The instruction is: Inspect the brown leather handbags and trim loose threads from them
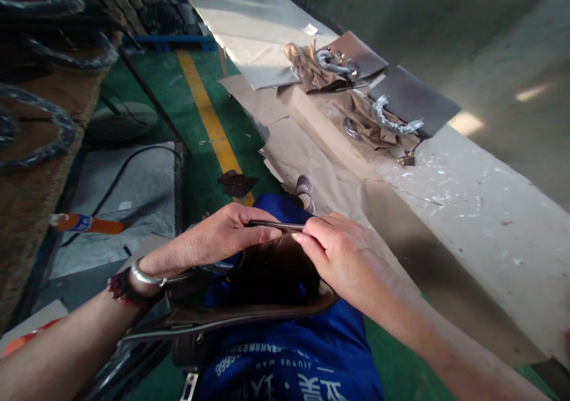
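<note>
A dark brown leather-like bag (262, 313) lies across my lap with its mouth turned up towards me. Its far edge is pinched between the thumb and fingers of my left hand (238, 229). My right hand (341, 240) grips the same edge a little to the right, thumb near my left thumb. The near rim curves below both hands, and the inside is in deep shadow. Beneath the bag is a blue apron (285, 359) with white lettering. A metal buckle (189, 386) hangs at the bag's lower left.
On the right, a paper-covered bench (494, 211) bears brown bag pieces (369, 119) with plastic-wrapped handles (396, 119). To the left stand a worktable (27, 211) with wrapped handles and an orange bottle (89, 223). A dark scrap (237, 183) lies on the green floor.
</note>
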`<state>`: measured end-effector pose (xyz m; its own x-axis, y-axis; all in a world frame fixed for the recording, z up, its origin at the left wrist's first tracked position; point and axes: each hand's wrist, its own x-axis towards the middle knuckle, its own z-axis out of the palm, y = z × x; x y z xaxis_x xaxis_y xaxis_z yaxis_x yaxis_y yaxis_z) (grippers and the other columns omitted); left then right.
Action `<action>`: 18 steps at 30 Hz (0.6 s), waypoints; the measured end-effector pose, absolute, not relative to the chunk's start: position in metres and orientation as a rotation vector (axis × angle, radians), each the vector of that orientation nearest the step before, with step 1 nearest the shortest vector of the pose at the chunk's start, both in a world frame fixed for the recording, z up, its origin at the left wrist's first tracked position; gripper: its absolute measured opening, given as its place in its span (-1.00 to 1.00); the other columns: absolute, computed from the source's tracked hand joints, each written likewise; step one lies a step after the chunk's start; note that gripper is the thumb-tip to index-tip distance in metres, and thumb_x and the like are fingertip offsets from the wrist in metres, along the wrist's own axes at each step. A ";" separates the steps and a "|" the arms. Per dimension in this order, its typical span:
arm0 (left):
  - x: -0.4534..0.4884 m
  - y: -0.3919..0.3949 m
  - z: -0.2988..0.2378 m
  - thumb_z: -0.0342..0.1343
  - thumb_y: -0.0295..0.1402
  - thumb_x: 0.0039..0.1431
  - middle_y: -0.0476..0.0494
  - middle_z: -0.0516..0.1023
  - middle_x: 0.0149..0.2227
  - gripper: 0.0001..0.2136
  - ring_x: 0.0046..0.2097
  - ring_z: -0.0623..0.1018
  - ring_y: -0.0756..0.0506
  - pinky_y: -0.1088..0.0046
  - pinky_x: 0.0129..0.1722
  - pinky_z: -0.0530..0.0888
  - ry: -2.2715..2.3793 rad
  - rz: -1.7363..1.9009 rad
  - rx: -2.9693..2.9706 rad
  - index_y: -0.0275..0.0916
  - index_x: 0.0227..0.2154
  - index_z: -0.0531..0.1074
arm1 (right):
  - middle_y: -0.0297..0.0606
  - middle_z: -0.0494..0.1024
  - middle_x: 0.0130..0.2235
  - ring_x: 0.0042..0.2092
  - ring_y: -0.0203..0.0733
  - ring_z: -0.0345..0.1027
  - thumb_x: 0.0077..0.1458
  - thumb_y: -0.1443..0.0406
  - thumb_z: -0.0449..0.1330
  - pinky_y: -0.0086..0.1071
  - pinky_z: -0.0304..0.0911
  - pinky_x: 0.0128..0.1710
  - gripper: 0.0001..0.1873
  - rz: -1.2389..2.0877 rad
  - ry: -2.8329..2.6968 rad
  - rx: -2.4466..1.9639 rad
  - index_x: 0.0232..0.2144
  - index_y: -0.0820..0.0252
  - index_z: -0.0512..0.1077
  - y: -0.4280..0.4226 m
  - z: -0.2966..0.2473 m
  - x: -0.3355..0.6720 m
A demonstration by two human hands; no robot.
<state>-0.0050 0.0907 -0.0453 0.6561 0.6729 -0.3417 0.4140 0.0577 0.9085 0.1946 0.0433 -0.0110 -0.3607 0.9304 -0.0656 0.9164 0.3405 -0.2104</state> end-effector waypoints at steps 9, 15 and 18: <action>-0.004 0.085 -0.040 0.04 -0.22 0.14 -0.02 0.48 -0.41 -0.68 -0.40 0.35 0.04 0.60 -0.42 0.27 0.949 0.281 1.554 -0.36 -0.19 0.49 | -0.33 0.40 -0.51 -0.42 -0.25 0.26 0.12 0.28 0.13 -0.38 -0.02 -0.47 -0.81 0.259 -2.490 -1.724 -0.52 0.18 0.36 0.044 -0.015 0.193; -0.002 0.081 -0.036 0.03 -0.22 0.16 -0.04 0.49 -0.40 -0.70 -0.37 0.38 0.02 0.56 -0.39 0.31 0.976 0.279 1.579 -0.36 -0.22 0.49 | -0.34 0.37 -0.52 -0.42 -0.27 0.22 0.12 0.32 0.11 -0.38 -0.01 -0.43 -0.80 0.268 -2.469 -1.689 -0.54 0.19 0.32 0.042 -0.019 0.194; -0.001 0.078 -0.034 0.03 -0.23 0.15 -0.06 0.49 -0.41 -0.70 -0.39 0.38 0.02 0.56 -0.41 0.31 0.988 0.281 1.577 -0.38 -0.24 0.49 | -0.34 0.37 -0.51 -0.41 -0.28 0.20 0.13 0.32 0.10 -0.38 0.00 -0.41 -0.80 0.283 -2.441 -1.671 -0.54 0.20 0.32 0.041 -0.021 0.193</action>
<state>-0.0014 0.0781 -0.0340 0.6113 0.7166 -0.3359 0.4323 0.0532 0.9001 0.1934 0.0412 -0.0205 -0.3577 0.9333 0.0329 0.9011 0.3541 -0.2504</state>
